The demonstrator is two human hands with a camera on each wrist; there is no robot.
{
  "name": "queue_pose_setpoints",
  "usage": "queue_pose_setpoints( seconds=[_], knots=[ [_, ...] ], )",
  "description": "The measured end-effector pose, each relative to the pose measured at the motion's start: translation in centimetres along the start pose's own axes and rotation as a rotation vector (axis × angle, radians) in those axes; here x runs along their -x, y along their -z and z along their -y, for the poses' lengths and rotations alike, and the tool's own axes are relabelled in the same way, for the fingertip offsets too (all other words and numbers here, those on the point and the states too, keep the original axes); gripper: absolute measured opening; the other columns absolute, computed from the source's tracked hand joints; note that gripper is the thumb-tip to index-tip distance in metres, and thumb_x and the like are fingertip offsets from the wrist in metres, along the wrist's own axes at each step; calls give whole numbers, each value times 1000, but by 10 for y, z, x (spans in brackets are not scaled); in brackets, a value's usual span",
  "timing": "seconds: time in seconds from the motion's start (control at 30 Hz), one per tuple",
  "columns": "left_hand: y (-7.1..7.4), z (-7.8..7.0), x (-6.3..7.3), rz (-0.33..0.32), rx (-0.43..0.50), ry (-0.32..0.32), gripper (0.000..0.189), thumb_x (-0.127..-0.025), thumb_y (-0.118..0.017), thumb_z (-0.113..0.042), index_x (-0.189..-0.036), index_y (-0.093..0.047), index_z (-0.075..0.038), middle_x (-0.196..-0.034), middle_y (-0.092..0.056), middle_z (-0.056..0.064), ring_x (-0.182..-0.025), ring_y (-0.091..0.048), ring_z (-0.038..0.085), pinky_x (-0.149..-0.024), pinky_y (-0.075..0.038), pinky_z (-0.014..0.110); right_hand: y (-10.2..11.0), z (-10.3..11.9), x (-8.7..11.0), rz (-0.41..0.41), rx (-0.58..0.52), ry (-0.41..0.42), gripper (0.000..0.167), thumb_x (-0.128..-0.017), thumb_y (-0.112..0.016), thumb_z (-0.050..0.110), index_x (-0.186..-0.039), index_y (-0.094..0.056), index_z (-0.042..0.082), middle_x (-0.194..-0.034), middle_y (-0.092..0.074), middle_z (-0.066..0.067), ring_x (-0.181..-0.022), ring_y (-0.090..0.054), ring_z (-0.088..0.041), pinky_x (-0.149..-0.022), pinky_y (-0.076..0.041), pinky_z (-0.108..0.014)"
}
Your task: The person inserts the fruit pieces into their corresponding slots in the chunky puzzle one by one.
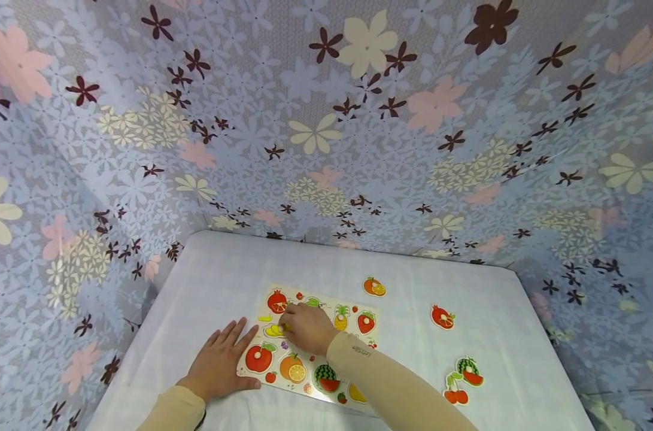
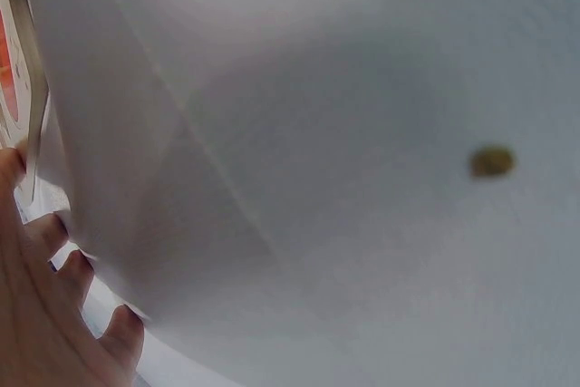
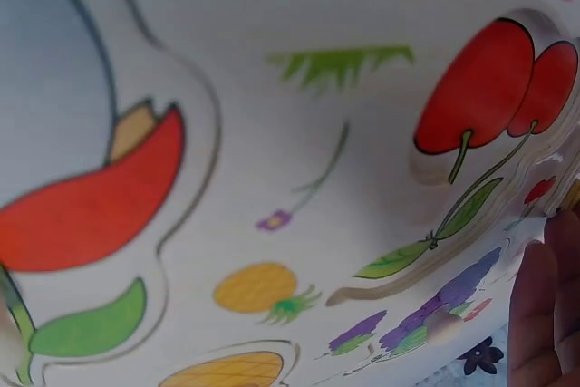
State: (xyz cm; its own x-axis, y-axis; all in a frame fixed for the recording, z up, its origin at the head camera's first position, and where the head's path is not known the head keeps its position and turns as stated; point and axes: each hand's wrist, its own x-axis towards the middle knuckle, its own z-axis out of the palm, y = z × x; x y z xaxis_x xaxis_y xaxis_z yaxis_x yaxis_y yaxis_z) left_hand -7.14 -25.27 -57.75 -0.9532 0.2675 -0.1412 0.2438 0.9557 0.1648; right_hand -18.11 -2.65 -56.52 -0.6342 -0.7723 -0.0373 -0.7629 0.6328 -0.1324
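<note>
A fruit puzzle board (image 1: 283,388) lies on the white table. Curled over its upper left part, my right hand (image 1: 309,328) pinches the yellow banana piece (image 1: 272,330) at its right end; the fingertips are partly hidden. In the right wrist view, fingers (image 3: 535,314) show at the right edge, beyond printed cherries (image 3: 476,88). My left hand (image 1: 221,363) rests spread on the table with its thumb along the board's lower left edge; its fingers (image 2: 77,274) also show in the left wrist view. Around the right hand are an apple (image 1: 258,359), a pineapple (image 1: 340,318) and a strawberry (image 1: 366,323).
Loose on the table to the right are an orange piece (image 1: 374,287), a pomegranate piece (image 1: 442,316), a watermelon piece (image 1: 470,371) and a cherry piece (image 1: 455,392), the last two close together. Flowered cloth (image 1: 326,179) hangs behind the table and at both sides.
</note>
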Motion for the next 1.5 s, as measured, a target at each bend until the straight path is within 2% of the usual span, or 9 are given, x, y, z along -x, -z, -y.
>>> queue_pose_setpoints(
  seconds=[0.2,0.53,0.87,1.2,1.5],
  knots=[
    [0,0,1,3,-3,-2,114,-68,-63,-84,-157,-34,-19,-162,-25,13,-146,-25,34,-115,-24,57,-2,-2,1,1,-32,0,20,-92,-73,33,-110,-73,26,-110,-62,11,-98,-60,-7,-87,-53,-27],
    [-2,2,1,-32,-9,-25,113,-68,-62,-85,-156,-36,-18,-161,-28,14,-145,-28,35,-114,-26,57,0,0,1,19,-42,-3,23,-93,-71,34,-113,-73,24,-113,-62,9,-102,-60,-9,-90,-53,-28],
    [2,0,1,-12,-5,-12,113,-69,-64,-83,-157,-34,-19,-161,-26,14,-146,-27,34,-114,-26,57,3,6,-1,42,-25,-24,27,-94,-70,37,-118,-71,24,-115,-63,9,-105,-60,-10,-93,-52,-30],
    [6,-3,2,-11,14,-9,113,-69,-68,-80,-156,-36,-17,-161,-27,15,-145,-28,36,-114,-26,58,3,7,0,40,-15,-25,26,-94,-71,36,-117,-71,25,-113,-62,10,-101,-60,-9,-90,-53,-29],
    [0,0,0,-7,-2,-3,114,-68,-64,-83,-158,-33,-20,-162,-26,13,-146,-26,33,-115,-25,56,3,6,-1,49,-17,-25,25,-94,-71,36,-117,-71,26,-113,-61,10,-104,-61,-9,-92,-52,-30]
  ],
)
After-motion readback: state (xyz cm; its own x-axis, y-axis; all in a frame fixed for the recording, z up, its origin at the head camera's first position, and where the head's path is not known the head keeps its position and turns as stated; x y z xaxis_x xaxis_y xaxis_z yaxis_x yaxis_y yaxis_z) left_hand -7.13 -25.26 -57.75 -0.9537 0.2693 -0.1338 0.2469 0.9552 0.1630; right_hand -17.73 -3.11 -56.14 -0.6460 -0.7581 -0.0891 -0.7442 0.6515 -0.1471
